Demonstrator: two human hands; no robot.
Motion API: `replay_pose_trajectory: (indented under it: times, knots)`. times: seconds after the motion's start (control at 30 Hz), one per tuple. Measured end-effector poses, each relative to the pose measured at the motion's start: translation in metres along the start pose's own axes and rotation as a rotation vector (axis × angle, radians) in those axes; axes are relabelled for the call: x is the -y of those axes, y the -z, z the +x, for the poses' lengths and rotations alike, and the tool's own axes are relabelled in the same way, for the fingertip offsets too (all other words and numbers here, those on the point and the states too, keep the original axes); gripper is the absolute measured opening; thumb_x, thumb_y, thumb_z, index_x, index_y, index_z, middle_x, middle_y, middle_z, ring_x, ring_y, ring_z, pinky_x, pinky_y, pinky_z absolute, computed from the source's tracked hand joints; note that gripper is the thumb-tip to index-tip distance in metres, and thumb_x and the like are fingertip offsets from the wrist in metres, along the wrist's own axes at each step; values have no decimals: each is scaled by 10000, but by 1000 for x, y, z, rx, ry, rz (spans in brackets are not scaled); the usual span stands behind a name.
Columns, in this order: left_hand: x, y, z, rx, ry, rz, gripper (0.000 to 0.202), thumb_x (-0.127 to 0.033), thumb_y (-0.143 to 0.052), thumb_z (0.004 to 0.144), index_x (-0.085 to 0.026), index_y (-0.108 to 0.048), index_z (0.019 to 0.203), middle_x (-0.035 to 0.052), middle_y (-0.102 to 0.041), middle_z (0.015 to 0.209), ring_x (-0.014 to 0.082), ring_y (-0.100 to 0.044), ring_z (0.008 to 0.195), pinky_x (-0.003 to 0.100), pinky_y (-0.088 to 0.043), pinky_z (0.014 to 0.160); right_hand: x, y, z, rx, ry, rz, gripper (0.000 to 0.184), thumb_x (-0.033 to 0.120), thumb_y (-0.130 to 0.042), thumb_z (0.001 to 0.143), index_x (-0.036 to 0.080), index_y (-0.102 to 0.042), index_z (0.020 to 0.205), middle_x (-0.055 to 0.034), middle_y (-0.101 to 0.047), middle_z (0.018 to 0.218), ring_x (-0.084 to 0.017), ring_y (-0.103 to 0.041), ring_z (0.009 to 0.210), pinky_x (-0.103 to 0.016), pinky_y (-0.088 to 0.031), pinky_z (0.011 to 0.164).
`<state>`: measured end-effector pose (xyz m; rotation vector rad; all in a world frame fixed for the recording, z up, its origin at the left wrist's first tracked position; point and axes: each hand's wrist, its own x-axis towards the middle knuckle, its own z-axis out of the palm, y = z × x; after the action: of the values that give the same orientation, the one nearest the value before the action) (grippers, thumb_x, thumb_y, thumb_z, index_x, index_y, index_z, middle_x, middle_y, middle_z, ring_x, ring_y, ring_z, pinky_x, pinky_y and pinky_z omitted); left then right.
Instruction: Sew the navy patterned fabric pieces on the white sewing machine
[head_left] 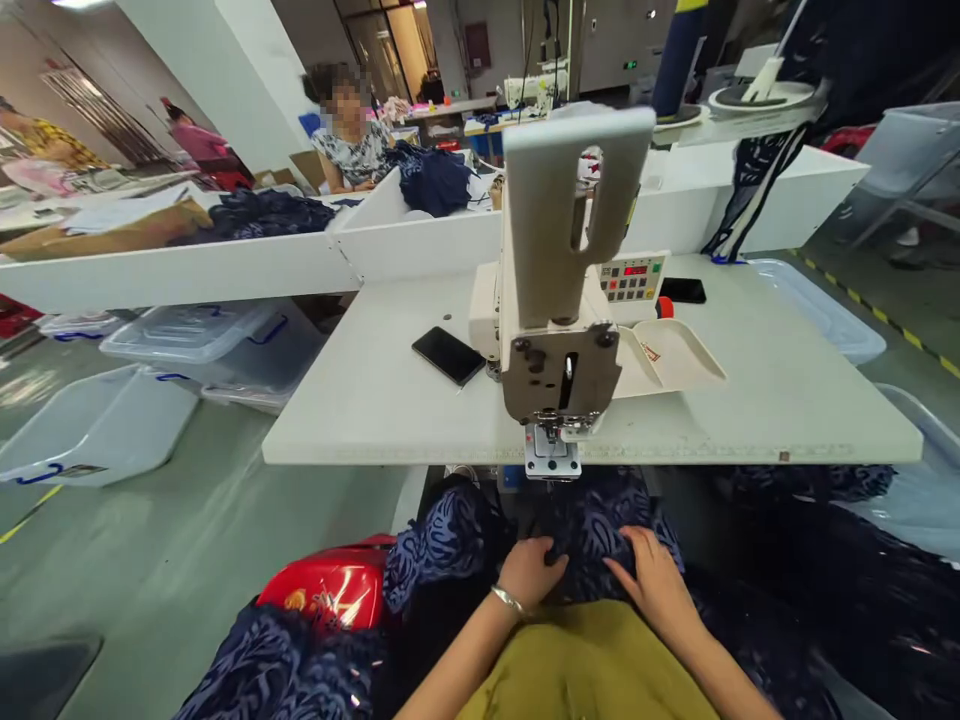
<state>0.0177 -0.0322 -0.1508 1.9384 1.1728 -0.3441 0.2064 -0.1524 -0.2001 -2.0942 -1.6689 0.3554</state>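
Note:
A navy bra (604,520) with a swirling blue pattern lies across my lap, just below the front edge of the sewing machine table. My left hand (531,575), a silver bangle at its wrist, has its fingers curled on the bra's dark middle part. On the other side my right hand (651,568) grips a patterned cup between thumb and fingers. Another patterned cup (454,530) rests to the left of my left hand; whether it belongs to the same bra I cannot tell. The sewing machine (559,370) stands straight ahead, its needle area above my hands.
On the white table (375,400) lie a phone (448,355), a second phone (682,290) and a cream tray (679,355). More navy garments (292,670) hang at left, by a red glossy seat (330,585). Plastic bins (97,425) stand left. A co-worker (349,140) sits beyond.

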Motion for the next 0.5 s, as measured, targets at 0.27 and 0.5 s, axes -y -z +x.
replay_pose_trajectory:
  times: [0.27, 0.5]
  knots:
    - [-12, 1, -27, 100, -359, -288, 312, -32, -442, 742, -135, -682, 913, -21, -657, 832, 134, -588, 818, 207, -454, 770, 27, 51, -2, 275, 108, 9, 167, 113, -527, 788, 222, -620, 873, -22, -697, 702, -230, -644, 733, -364, -459, 767]
    - [-33, 49, -49, 4, -460, -383, 311, -382, -487, 882, -131, -664, 931, 8, -621, 787, 124, -532, 719, 214, -433, 698, 61, 102, 15, 504, 18, 519, 237, 428, -662, 783, 241, -658, 929, -12, -698, 895, -222, -644, 835, -290, -483, 744]
